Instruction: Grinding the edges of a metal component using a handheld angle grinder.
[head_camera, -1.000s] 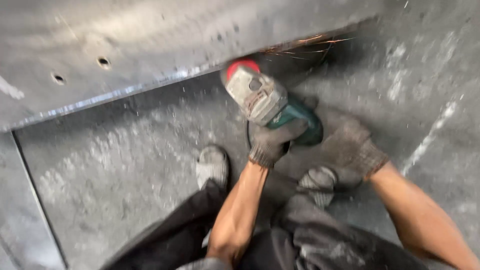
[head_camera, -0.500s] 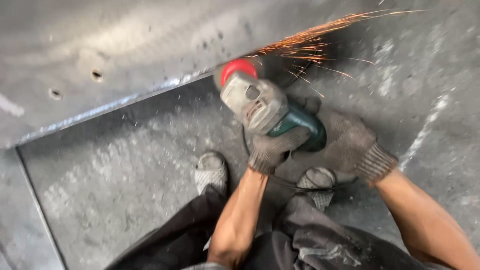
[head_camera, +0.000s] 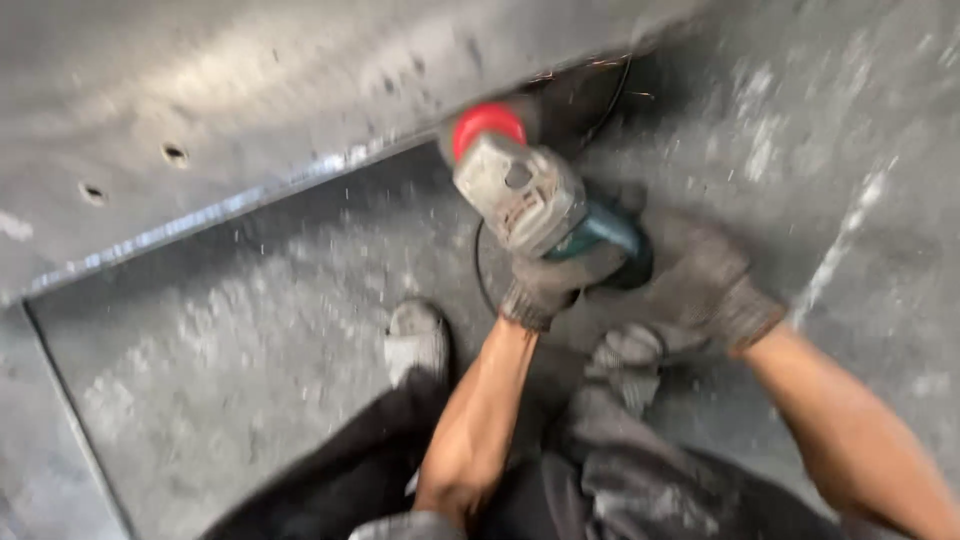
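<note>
My gloved left hand (head_camera: 550, 285) and right hand (head_camera: 700, 285) stay clenched on the angle grinder (head_camera: 535, 200), whose sparks (head_camera: 600, 68) at the far steel edge (head_camera: 250, 200) have nearly died, so contact looks lighter.

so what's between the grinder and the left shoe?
Head view: mostly bare grey metal floor, plus a thin dark cable curving down from the grinder toward the shoe. Nothing else shows there.

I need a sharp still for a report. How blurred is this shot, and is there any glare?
Head view: motion blur smears the whole picture, so the angle grinder, left hand and right hand have soft edges; the light is dim and flat, with a bright glint along the steel plate's edge; a few faint sparks streak.
</note>
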